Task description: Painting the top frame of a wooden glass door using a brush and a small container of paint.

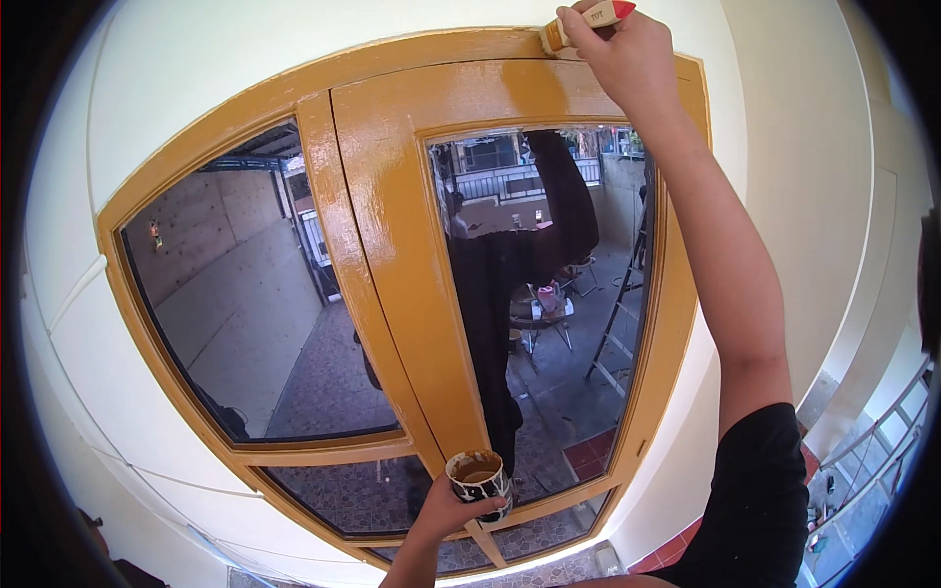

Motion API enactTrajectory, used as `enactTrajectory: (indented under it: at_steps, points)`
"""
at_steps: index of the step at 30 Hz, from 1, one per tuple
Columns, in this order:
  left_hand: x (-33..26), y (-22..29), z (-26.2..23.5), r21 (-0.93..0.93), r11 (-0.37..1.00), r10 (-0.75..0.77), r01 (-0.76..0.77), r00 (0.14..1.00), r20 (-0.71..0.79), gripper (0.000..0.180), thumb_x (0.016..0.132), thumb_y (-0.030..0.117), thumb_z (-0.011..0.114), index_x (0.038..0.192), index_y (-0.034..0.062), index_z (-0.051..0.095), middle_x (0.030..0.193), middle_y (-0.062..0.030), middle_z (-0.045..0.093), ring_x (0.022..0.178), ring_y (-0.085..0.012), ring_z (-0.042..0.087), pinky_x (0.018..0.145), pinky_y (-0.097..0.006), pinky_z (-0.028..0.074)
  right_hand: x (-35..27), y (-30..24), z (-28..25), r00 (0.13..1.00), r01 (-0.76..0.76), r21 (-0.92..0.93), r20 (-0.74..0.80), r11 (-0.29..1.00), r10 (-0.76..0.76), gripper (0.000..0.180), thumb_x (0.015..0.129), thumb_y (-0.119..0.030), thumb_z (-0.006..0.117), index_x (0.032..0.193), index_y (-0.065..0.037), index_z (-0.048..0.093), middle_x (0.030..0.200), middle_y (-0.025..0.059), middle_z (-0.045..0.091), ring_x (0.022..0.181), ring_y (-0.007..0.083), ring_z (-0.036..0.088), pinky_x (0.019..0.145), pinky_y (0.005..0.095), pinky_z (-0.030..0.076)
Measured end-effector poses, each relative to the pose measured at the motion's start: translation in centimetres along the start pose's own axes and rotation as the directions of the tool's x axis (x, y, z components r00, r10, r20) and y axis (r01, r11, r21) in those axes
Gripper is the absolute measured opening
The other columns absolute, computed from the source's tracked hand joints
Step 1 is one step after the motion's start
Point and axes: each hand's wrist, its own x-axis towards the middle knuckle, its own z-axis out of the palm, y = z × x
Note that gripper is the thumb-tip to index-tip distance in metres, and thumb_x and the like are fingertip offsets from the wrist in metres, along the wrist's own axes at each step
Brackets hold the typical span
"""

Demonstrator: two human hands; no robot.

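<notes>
Raised to the top of the window frame, my right hand (632, 59) is closed around a paintbrush (598, 18) with a pale wooden handle and red tip. Its bristle end is against the upper rail of the ochre-painted wooden frame (412, 57). Low in the view, my left hand (449, 510) grips a paint cup (478, 472), dark with pale drips down its side and brownish paint inside. Wet-looking ochre paint shines on the wide upright (387, 196), and a darker patch shows on the rail below the brush.
Dark glass panes (235, 284) fill the frame and reflect a figure, chairs and a ladder. Cream wall (176, 59) surrounds the frame. A metal ladder (872, 441) stands at the far right, near red floor tiles (676, 549). A pale pipe (78, 289) runs along the left wall.
</notes>
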Motion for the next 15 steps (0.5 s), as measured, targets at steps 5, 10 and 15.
enactTrajectory:
  at_steps: [5, 10, 15]
  points:
    - [-0.4, 0.8, 0.3, -0.01, 0.999, 0.037, -0.037, 0.999, -0.027, 0.065, 0.06, 0.014, 0.086, 0.115, -0.001, 0.053, 0.103, -0.0106, 0.063, 0.096, -0.0186, 0.061, 0.084, -0.033, 0.05, 0.6, 0.4, -0.9, 0.998, -0.038, 0.161, -0.046, 0.986, 0.046, 0.022, 0.084, -0.016, 0.064, 0.073, 0.002, 0.062, 0.062, 0.009, 0.063, 0.054, 0.0149, 0.06, 0.05, 0.0296, 0.047]
    - [-0.6, 0.1, -0.4, 0.016, 1.0, 0.028, -0.027, 0.997, -0.067, 0.065, 0.06, 0.015, 0.086, 0.114, -0.0016, 0.054, 0.102, -0.0112, 0.064, 0.095, -0.0189, 0.062, 0.083, -0.033, 0.05, 0.5, 1.9, -1.2, 0.985, -0.168, 0.186, -0.007, 0.968, 0.172, 0.019, 0.086, -0.015, 0.063, 0.078, 0.003, 0.063, 0.067, 0.0075, 0.064, 0.06, 0.0133, 0.062, 0.054, 0.0273, 0.049]
    - [-0.6, 0.5, -0.5, 0.046, 0.999, -0.023, 0.024, 0.999, -0.026, 0.07, 0.061, 0.019, 0.086, 0.118, -0.0014, 0.05, 0.107, -0.012, 0.061, 0.101, -0.0209, 0.06, 0.087, -0.034, 0.049, 1.1, 8.4, -3.2, 0.992, -0.126, 0.034, -0.003, 0.992, 0.126, 0.036, 0.083, -0.038, 0.063, 0.084, -0.003, 0.07, 0.069, 0.0076, 0.069, 0.065, 0.0148, 0.068, 0.064, 0.0256, 0.052]
